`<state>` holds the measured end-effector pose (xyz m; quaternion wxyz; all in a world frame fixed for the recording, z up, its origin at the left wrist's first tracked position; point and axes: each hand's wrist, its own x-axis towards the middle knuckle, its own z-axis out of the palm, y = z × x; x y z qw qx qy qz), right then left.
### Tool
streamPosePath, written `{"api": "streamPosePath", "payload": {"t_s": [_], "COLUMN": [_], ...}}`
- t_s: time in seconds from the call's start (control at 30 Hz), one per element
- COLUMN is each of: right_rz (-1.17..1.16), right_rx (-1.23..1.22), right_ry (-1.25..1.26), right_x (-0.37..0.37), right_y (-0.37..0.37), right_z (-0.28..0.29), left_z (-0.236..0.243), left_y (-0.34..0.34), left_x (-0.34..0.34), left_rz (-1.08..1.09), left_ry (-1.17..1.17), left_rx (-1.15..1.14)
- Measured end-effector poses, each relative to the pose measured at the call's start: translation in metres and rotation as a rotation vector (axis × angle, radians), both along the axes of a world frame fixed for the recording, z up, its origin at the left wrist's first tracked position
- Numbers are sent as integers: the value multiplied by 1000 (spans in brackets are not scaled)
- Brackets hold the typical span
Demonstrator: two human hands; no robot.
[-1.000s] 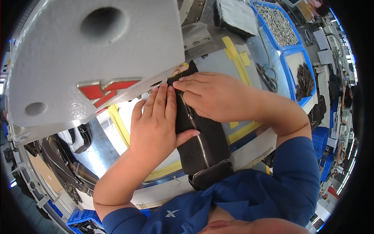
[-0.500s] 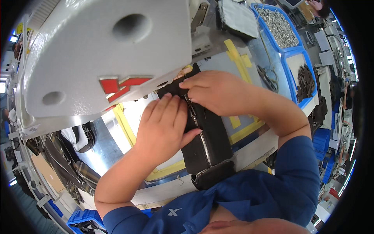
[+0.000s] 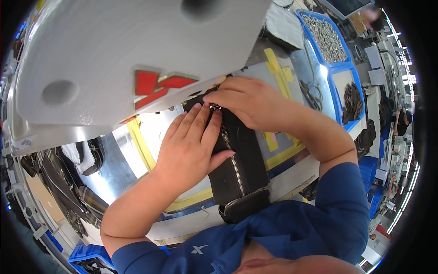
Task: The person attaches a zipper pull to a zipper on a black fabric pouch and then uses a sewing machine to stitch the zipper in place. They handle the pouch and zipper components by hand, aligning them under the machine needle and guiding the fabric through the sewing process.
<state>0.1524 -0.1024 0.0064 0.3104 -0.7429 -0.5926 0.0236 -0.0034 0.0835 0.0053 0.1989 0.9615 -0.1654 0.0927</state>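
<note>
A black fabric piece (image 3: 248, 157) with a long silver zipper lies under the head of a white machine (image 3: 105, 55), running toward my body. A zippered end flap (image 3: 246, 205) folds at its near end. My left hand (image 3: 189, 144) rests flat on its left side, fingers stretched toward the machine and thumb touching the zipper. My right hand (image 3: 255, 102) has its fingers bent together at the far end. Beside those fingertips shows a small shiny metal fitting (image 3: 215, 107); the right fingers partly hide what they grip. The machine's head hides the fabric's far edge.
Yellow tape strips (image 3: 278, 73) mark the worktable. To the right stand a blue bin of metal parts (image 3: 349, 57) and another with dark pieces (image 3: 336, 102). Scissors (image 3: 310, 96) lie nearby. Dark and plaid fabric (image 3: 64, 182) is piled at left.
The view has shifted, so the machine's head appears farther right. My right fingertips have moved slightly left toward my left hand, and the small metal fitting now shows between them.
</note>
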Motion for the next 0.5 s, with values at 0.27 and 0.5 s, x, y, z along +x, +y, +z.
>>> {"api": "streamPosePath", "payload": {"t_s": [0.27,0.5], "right_rz": [34,-27], "right_rx": [-2,-156], "right_ry": [-47,-185], "right_x": [1,2], "right_y": [-1,4], "right_z": [1,1], "left_z": [6,1], "left_y": [-3,-5], "left_x": [-2,-3], "left_rz": [64,55], "left_ry": [30,-17], "left_rx": [72,116]}}
